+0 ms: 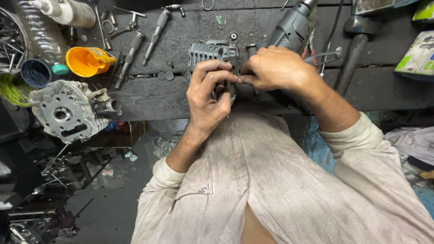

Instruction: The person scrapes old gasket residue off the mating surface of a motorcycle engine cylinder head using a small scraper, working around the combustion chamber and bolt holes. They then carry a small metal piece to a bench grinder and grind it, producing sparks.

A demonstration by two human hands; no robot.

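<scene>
A grey finned metal housing [209, 50] stands on the dark wooden bench [149, 97] near its front edge. My left hand [207, 95] grips the housing's near side, fingers curled over its rim. My right hand [273, 68] reaches in from the right, its fingertips pinched together at the housing's edge, touching the left fingertips. What the fingers pinch is hidden. A small round metal part [233, 37] sits just behind the housing.
A second grey cast housing [68, 110] lies at the bench's left edge. Behind it are an orange funnel [88, 61], a plastic bottle [43, 38] and several socket drivers [156, 31]. A grey power drill [291, 27] and a hammer [355, 45] lie at the right.
</scene>
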